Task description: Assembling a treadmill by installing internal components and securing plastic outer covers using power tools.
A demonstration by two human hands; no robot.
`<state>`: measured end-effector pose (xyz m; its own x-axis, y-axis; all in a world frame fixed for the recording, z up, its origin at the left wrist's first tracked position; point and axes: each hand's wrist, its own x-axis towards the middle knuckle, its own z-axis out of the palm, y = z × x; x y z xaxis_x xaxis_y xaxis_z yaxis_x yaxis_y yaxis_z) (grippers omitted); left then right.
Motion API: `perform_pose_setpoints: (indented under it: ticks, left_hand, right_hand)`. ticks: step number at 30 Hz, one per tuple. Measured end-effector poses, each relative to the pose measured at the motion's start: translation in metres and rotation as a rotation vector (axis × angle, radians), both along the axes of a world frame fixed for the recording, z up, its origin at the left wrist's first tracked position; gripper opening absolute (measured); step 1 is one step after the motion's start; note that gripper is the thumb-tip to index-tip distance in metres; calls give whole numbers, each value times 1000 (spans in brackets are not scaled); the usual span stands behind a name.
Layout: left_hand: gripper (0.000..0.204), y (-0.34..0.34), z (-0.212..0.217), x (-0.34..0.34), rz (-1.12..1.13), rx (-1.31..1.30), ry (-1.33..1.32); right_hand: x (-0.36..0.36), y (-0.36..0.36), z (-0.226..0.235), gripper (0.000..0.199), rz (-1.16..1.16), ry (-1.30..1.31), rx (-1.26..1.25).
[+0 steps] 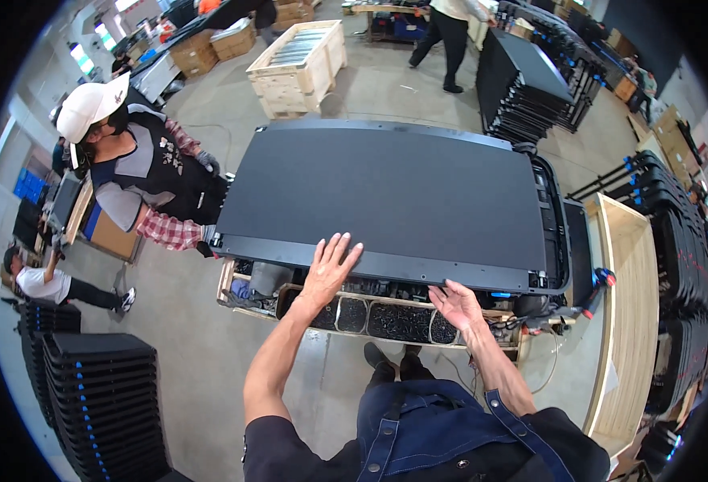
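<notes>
"Your hands?"
"My left hand (328, 277) lay unclenched on the black panel (394, 197), above the wooden bench (227, 277); my right hand (458, 307), fingers loose, was at its near edge."
"The risk?"
"Leaning unevenly might have tipped the panel."

Illegible white lettering (167, 157) on dark apron (184, 183)

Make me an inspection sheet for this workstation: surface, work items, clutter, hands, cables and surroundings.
Surface: wooden-framed bench, mostly covered.
Work items: large dark panel, lying flat above the bench.
Clutter: small black parts in compartments along the near side.
Hands: left hand flat on the panel's near edge; right hand palm-up by that edge, contact unclear.
Cables: thin cable or hose hanging near the bench's right end.
Surroundings: co-worker at the panel's left end; wooden crate at right.
</notes>
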<state>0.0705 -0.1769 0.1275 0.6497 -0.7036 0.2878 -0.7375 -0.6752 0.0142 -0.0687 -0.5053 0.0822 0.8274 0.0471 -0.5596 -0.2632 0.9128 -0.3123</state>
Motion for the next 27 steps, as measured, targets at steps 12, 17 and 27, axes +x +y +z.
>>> perform_pose_setpoints:
  ticks: [12, 17, 27]
  left_hand:
    - [45, 38, 310, -47, -530, -202, -366]
    - [53, 33, 368, 25, -289, -184, -238]
    - [57, -67, 354, 324, -51, -1, -360]
  right_hand:
    - [-129, -22, 261, 96, -17, -678, -842]
    - [-32, -7, 245, 50, 278, -751, -738]
    - [182, -94, -104, 39, -681, -396, 406]
